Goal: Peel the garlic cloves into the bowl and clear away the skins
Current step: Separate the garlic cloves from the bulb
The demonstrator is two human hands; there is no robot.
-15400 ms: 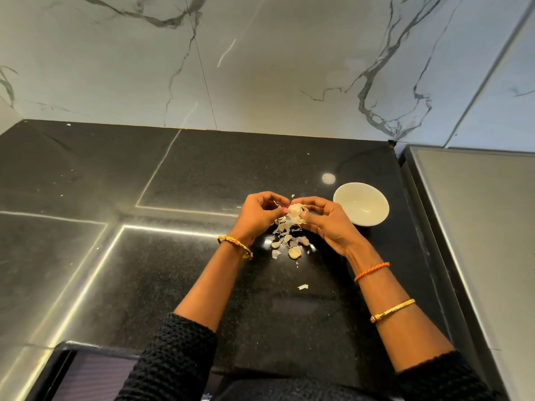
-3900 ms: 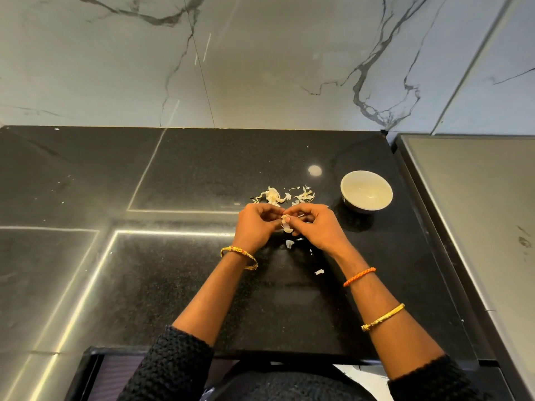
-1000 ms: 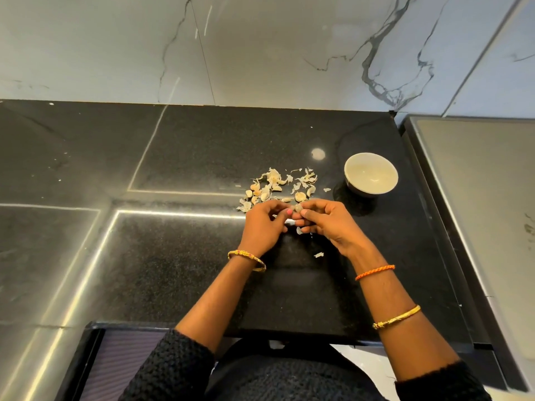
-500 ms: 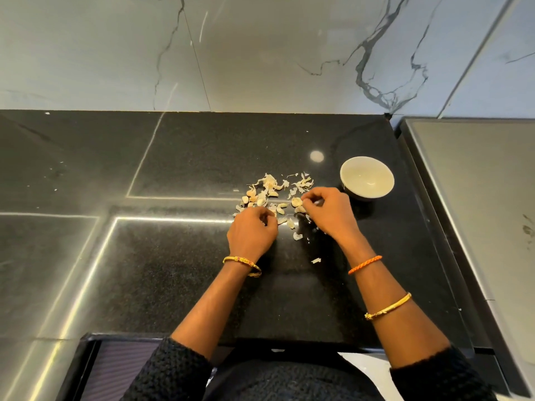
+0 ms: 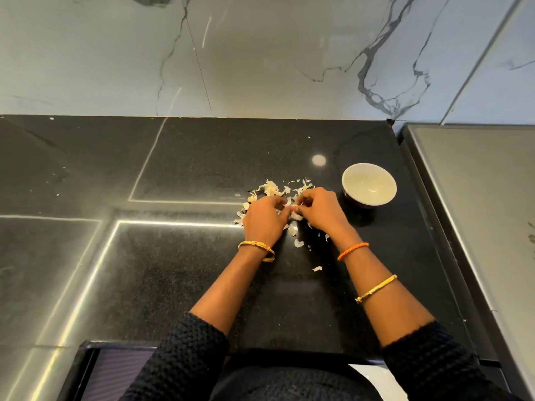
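My left hand (image 5: 265, 217) and my right hand (image 5: 317, 211) meet fingertip to fingertip over the black counter (image 5: 179, 273), and both pinch a small pale garlic clove (image 5: 294, 212) between them. Just behind and under the hands lies a scatter of garlic cloves and papery skins (image 5: 272, 189). A few loose skin flakes (image 5: 298, 243) lie nearer to me. To the right of my right hand stands a white bowl (image 5: 369, 183); I see nothing inside it.
A marble wall (image 5: 260, 53) rises behind the counter. At the right a grey steel surface (image 5: 477, 198) borders the counter along a raised dark edge. The counter's near edge runs just in front of my sleeves.
Half a second ago my hands were apart, the right one reaching into the pile. They have come together again, pinching a clove between them.
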